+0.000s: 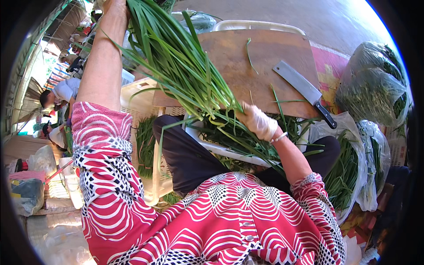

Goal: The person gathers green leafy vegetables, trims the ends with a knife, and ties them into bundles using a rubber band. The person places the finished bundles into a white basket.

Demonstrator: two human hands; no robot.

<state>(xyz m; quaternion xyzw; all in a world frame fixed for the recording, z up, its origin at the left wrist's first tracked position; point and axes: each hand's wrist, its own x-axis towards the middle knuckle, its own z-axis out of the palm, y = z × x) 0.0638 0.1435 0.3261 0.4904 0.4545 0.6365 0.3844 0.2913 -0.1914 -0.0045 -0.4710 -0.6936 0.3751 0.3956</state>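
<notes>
A long bunch of garlic chives [179, 63] slants from the top edge down to my lap, pale stalk ends towards me. My right hand [253, 119], in a thin whitish glove, is closed on some stalks and leaves at its lower end. My left arm reaches up along the bunch; only a sliver of my left hand [98, 4] shows at the top edge, its fingers cut off. A wooden board [228, 49] lies beyond my right hand. On it rest a cleaver [298, 84] with a black handle and several loose leaves. Below, cut greens [241, 139] fill a white basin [228, 153] between my knees.
On the right are a plastic bag of greens [372, 86] and an open bag of chives [344, 172]. A cream plastic crate [139, 86] and a tied chive bundle [144, 145] are at my left knee. People [64, 91] work further left.
</notes>
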